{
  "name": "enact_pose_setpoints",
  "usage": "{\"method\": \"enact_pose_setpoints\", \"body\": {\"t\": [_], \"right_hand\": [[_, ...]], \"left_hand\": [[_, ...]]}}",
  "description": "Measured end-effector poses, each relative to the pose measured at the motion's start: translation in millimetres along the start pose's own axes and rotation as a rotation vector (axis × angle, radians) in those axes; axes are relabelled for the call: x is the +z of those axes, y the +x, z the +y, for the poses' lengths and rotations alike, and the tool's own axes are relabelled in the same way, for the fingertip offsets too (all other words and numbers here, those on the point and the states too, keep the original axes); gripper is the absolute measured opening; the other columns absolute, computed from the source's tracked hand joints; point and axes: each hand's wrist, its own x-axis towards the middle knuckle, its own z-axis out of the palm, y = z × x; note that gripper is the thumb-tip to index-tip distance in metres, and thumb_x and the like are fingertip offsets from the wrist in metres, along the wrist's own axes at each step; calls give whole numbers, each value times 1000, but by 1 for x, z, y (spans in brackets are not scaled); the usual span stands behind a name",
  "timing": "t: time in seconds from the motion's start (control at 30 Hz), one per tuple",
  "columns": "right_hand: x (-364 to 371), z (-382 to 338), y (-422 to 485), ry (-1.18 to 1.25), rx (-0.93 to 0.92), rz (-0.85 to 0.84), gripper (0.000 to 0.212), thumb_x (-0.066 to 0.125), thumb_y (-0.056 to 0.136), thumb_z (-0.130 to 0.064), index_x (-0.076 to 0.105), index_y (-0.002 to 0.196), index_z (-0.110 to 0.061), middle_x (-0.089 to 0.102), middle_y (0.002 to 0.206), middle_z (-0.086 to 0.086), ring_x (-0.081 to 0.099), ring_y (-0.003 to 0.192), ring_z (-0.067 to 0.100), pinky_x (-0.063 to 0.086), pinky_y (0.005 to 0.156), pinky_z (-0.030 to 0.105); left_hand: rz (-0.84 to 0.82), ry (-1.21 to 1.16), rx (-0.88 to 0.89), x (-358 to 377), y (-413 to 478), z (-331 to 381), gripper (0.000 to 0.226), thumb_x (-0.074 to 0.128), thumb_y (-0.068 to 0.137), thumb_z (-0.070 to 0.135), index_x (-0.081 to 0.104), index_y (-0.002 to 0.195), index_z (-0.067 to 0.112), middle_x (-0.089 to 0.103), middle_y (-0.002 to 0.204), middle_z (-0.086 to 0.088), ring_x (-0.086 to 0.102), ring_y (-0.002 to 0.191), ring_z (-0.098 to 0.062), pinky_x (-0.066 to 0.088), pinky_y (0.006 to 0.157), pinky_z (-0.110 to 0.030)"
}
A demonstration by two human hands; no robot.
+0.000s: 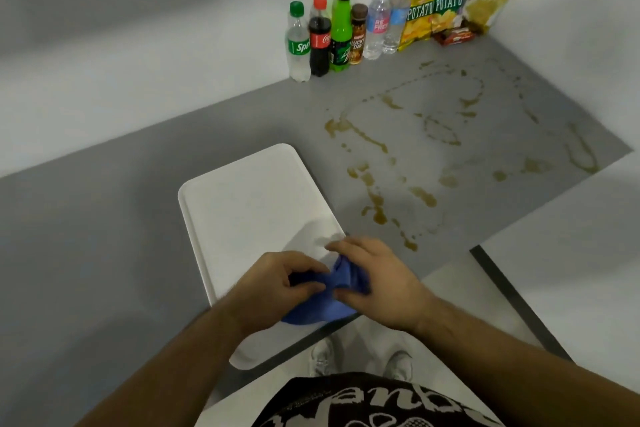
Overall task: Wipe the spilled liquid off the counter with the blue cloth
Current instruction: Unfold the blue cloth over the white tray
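A bunched blue cloth (330, 302) is held between both hands above the near end of a white tray (249, 205). My left hand (277, 283) pinches the cloth's left part with curled fingers. My right hand (377, 279) grips its right part, thumb underneath. Brownish spilled liquid (377, 205) lies in streaks and drops across the grey counter (104, 236), from right of the tray back toward the far corner and out to the right edge. The cloth is apart from the spill.
Several drink bottles (320, 42) and snack bags (436, 14) stand along the back wall at the far corner. The counter's front edge runs just under my hands, with floor and my shoes (360, 361) below. The tray overhangs that edge slightly.
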Motion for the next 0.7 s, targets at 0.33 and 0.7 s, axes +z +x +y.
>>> {"method": "enact_pose_setpoints", "body": {"t": [0.33,0.7], "right_hand": [[-39,-3,-16,647,281,242,21,56,107,-24,72,113,-12,77,99,10,73,94,31,60,88,44],[-59,19,-52,682,187,488,31,64,101,-4,74,126,-18,77,119,-2,72,114,19,58,99,34]], "left_hand": [[65,-451,-35,-6,56,41,59,86,80,11,57,131,22,69,118,-3,71,106,-19,61,89,-32],[37,-357,-41,24,93,61,29,72,91,8,75,79,35,75,77,16,69,70,3,55,64,-13]]}}
